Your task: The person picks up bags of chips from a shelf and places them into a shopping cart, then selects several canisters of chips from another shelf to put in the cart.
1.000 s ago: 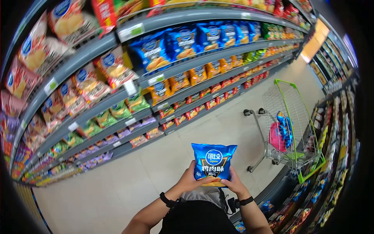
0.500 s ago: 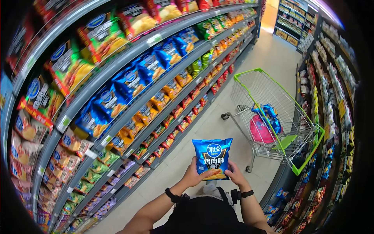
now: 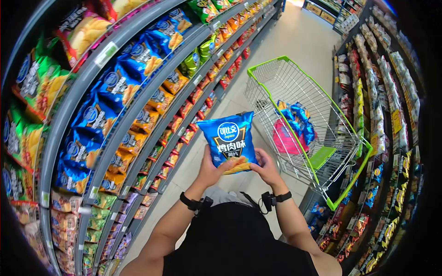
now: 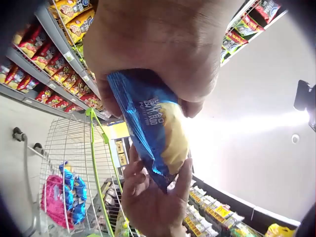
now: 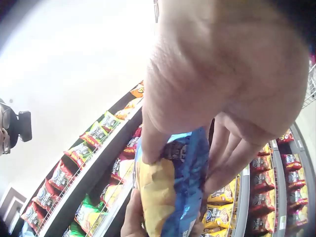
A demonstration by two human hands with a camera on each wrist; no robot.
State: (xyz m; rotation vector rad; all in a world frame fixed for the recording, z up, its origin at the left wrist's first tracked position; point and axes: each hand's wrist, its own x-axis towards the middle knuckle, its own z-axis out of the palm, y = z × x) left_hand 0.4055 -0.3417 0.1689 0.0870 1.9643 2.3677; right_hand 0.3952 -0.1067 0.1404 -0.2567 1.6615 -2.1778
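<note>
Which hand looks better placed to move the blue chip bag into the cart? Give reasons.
Probably the right hand: it grips the side of the blue chip bag nearer the cart, which stands to the person's right. The left hand grips the side toward the shelves.

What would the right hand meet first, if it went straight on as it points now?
Most likely the blue chip bag, which the right hand holds; depth beyond the bag is unclear.

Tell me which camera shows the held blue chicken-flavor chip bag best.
The head view: the blue chicken-flavor chip bag faces the camera, so its logo and lettering read clearly. Left wrist shows it narrow and slanted, partly covered; right wrist shows only a partly covered section, cut off by the frame.
</note>
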